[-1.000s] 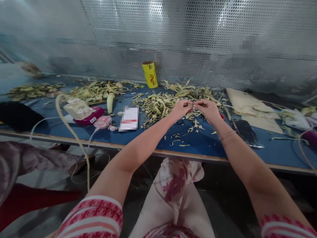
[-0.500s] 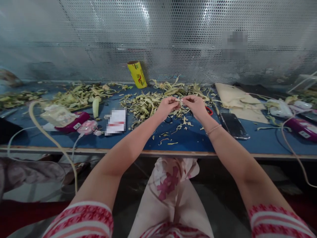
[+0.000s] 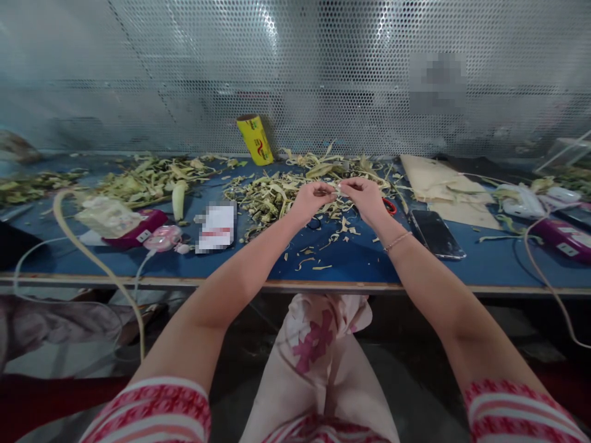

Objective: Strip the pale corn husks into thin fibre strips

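Note:
My left hand (image 3: 312, 202) and my right hand (image 3: 364, 195) meet fingertip to fingertip above a heap of dried plant scraps (image 3: 263, 200). Both are closed in a pinch. A small pale plant piece (image 3: 337, 189) shows between them, mostly covered by the fingers, so its exact kind is unclear. Loose pale flakes (image 3: 344, 231) lie on the blue tabletop (image 3: 341, 271) below. Just beside my right wrist is a red loop handle (image 3: 390, 207), perhaps of scissors, partly hidden.
A yellow cardboard tube (image 3: 257, 140) leans at the perforated metal panel (image 3: 318, 74). Right of my arm lie a phone (image 3: 438, 234) and brown paper (image 3: 443, 181). On the left are a white packet (image 3: 216, 227), a purple power strip (image 3: 138, 229) with cables, and another scrap heap (image 3: 152, 175).
My fingers have shifted very slightly around the small pale plant piece. Both arms and everything on the table stay where they were.

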`<state>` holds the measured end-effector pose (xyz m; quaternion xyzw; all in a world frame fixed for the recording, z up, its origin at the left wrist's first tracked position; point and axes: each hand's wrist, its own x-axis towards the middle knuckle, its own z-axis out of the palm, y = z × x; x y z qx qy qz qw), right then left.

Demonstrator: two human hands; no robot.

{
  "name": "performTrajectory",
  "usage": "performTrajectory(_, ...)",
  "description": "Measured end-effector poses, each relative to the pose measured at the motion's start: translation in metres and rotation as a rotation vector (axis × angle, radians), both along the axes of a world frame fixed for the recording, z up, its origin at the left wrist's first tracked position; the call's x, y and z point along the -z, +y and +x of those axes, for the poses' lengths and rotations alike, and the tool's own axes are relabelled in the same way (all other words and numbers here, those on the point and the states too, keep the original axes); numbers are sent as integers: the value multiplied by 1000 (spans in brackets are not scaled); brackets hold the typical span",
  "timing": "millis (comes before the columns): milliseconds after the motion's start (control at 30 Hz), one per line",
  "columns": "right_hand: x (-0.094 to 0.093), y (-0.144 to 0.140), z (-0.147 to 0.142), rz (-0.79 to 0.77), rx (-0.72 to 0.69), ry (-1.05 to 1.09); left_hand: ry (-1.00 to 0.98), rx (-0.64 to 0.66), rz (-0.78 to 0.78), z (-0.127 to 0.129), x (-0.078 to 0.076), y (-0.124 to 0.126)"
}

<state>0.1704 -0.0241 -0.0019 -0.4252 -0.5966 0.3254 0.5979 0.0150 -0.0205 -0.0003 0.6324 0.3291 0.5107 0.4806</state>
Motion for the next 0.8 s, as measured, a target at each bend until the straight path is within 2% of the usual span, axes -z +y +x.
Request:
performTrajectory(200,1,0,0,25,5,-15,106,-124,70,0,-7,-4)
performTrajectory(467,-3,-3,2,83,59,-120,78,-79,154,1,-5,-6)
performTrajectory(800,-6,-7,0,148,95,-235,-26,-109,132,4,4,-2)
